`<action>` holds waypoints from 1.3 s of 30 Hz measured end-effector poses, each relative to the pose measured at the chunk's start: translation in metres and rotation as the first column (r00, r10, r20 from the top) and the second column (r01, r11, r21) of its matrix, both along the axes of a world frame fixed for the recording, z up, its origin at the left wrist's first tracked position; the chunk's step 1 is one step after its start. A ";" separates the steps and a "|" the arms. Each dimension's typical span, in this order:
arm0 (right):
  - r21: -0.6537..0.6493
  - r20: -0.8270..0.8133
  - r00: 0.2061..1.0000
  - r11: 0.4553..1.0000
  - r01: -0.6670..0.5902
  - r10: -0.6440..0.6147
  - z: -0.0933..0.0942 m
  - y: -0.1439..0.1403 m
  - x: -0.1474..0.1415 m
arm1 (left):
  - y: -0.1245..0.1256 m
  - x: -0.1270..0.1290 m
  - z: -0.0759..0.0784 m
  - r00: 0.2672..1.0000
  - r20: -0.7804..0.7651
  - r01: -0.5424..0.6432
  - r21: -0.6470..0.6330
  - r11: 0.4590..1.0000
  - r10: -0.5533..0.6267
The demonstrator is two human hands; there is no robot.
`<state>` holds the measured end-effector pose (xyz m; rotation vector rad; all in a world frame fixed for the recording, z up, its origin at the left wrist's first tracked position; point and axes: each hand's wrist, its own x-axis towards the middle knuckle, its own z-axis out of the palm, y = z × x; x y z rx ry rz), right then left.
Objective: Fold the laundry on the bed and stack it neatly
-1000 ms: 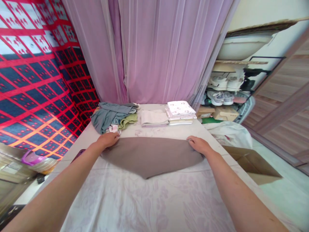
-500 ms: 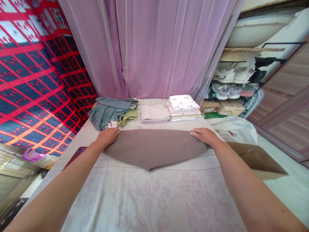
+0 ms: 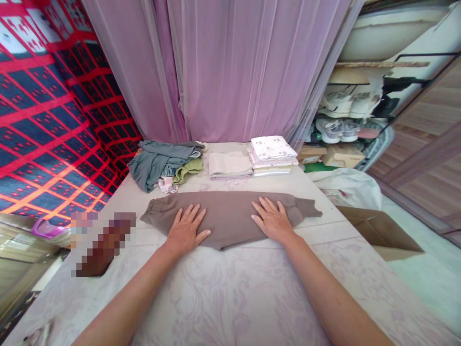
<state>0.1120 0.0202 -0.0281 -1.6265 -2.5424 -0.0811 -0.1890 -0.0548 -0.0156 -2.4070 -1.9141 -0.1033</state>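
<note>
A pair of brown trousers [image 3: 230,216], folded lengthwise, lies sideways across the bed. Its gathered waistband [image 3: 155,209] points left, and a ribbed cuff [image 3: 309,207] sticks out at the right. My left hand [image 3: 187,228] rests flat on the left half of the cloth, fingers spread. On the right half, my right hand [image 3: 272,218] also lies flat with its fingers apart. Neither hand grips the fabric.
Behind the trousers lie a heap of loose clothes [image 3: 162,161], a folded beige cloth [image 3: 230,166] and a stack of folded white fabric [image 3: 273,149]. A blurred-out dark red object [image 3: 104,250] is at left. An open cardboard box [image 3: 382,233] stands right of the bed.
Both hands have let go of the trousers' far corners and moved inward and nearer, now flat on the cloth. The waistband and cuff have come into view.
</note>
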 end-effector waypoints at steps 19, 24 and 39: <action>0.098 -0.476 0.614 0.656 0.749 -0.630 -0.012 -0.001 0.099 | -0.042 0.037 -0.025 0.970 0.155 0.179 0.066 0.982 -0.187; -0.035 -0.404 0.554 0.618 0.786 -0.728 -0.011 0.001 0.104 | -0.041 0.038 -0.021 0.976 0.137 0.160 0.060 0.985 -0.167; -0.040 -0.555 0.575 0.709 0.704 -0.602 -0.007 0.022 0.104 | -0.041 0.039 -0.021 0.981 0.115 0.152 0.048 0.987 -0.157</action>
